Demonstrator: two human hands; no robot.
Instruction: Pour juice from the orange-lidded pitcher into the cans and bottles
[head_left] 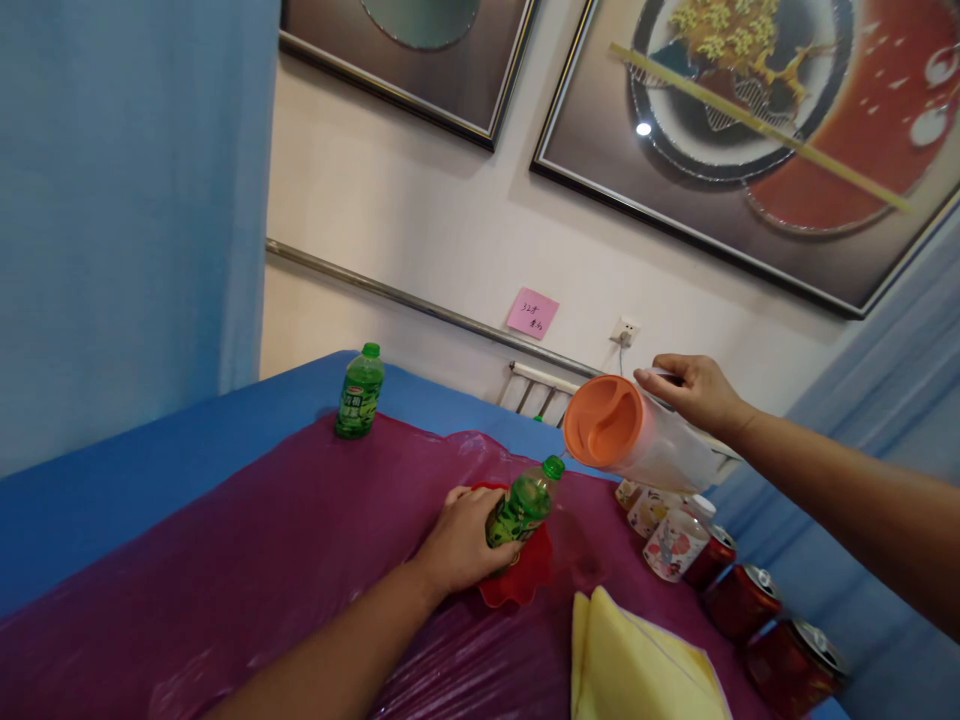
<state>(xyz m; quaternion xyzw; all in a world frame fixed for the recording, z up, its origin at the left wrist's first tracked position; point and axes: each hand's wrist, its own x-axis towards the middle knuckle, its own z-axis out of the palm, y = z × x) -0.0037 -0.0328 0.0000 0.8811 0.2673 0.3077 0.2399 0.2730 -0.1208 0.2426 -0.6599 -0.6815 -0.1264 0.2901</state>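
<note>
My left hand is wrapped round a green drink bottle with a green cap. The bottle tilts to the right over a red dish with a wavy rim, which it partly hides. Up to the right, my right hand grips the handle of a clear plastic pitcher. Its orange lid faces left, and the pitcher lies nearly on its side with the lid close to the bottle's cap. I cannot make out whether liquid runs from it.
A second green bottle stands at the back left of the purple plastic sheet. A folded yellow cloth lies at the front right. Patterned bottles and several red cans line the right edge. Blue curtains hang on both sides.
</note>
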